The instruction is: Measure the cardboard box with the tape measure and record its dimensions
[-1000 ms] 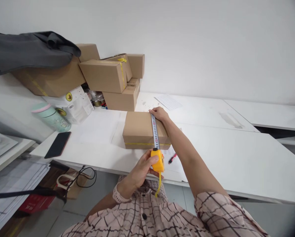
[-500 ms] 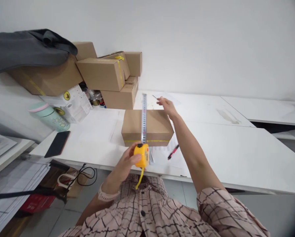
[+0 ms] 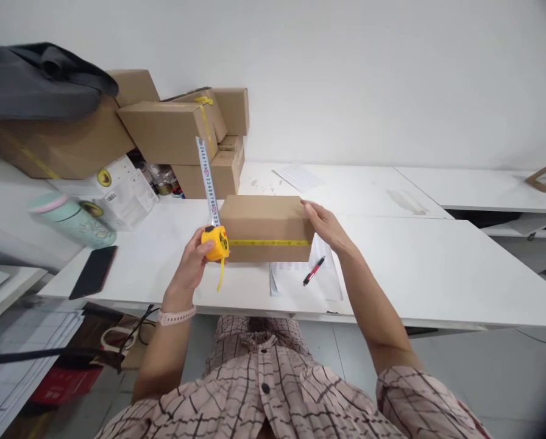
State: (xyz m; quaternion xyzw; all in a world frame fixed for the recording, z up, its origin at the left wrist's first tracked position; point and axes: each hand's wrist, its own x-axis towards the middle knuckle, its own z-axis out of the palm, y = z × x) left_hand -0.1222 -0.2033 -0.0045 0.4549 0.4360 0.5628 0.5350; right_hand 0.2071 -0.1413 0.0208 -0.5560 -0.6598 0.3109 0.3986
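A yellow tape measure (image 3: pixel 216 242) is gripped in my left hand (image 3: pixel 193 259), at the left front corner of a cardboard box (image 3: pixel 264 216). Its blade (image 3: pixel 208 183) sticks out upward and away from me, and a yellow strap hangs from the case. The box stands on the white table with a yellow tape line across its near side. At the box's right end, my right hand (image 3: pixel 324 225) rests with fingers extended against the far right corner. Under and in front of the box lie printed sheets (image 3: pixel 295 283), with a red and black pen (image 3: pixel 314 271) on top.
Several stacked cardboard boxes (image 3: pixel 163 131) stand at the back left, with a dark garment (image 3: pixel 35 85) over them. A mint bottle (image 3: pixel 72 219) and a dark phone (image 3: pixel 94 272) lie on the left. Another printed sheet (image 3: pixel 299 177) lies behind the box.
My left hand has moved the tape measure left, from in front of the box to its left corner. My right hand has come down onto the box's right end. The box appears tipped or turned slightly.
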